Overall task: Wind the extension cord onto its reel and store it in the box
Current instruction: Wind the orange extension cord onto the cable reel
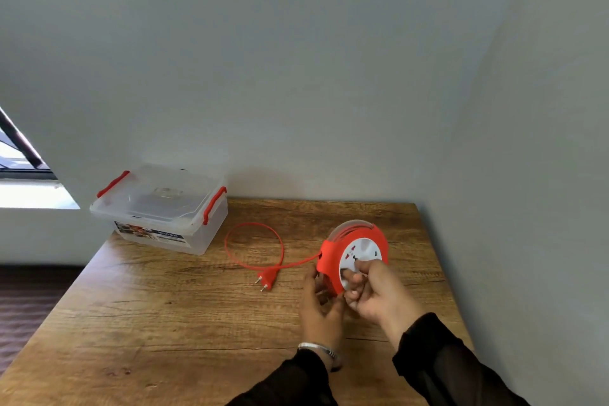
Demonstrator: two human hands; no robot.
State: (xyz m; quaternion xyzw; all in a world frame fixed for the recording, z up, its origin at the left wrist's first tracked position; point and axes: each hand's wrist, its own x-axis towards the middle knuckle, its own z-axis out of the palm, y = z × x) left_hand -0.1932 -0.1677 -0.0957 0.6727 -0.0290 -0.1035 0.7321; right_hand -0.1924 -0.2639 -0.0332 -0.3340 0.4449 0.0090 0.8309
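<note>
Grey walls meet in a corner behind our wooden bench [164, 323], and a bit of window shows far off on the left.

We hold the red reel [354, 254] up on its edge near the right edge of the bench, about halfway back. It has a white round face with sockets on it, and that face looks toward us. Our left hand [321, 301] curls around the lower left rim of the reel and grips it. Our right hand [379, 290] is up against the white face — its fingers are bent and seem to pinch a small knob there, but the knob is mostly hidden, so we cannot be sure of it. A shiny bangle [318, 349] sits on our left wrist, and both arms wear black sleeves [438, 366].

Some of the red cord [253, 247] is not on the reel. It comes out of the reel's left side and lies on the bench in one big loop toward the middle. The cord ends in a red plug [268, 277] with two metal pins, lying flat just left of our left hand, not touching it.

At the back left corner of the bench sits the clear plastic box [164, 211]. Its lid is on, and it has red clips — one on each end. The box is well apart from the reel.
</note>
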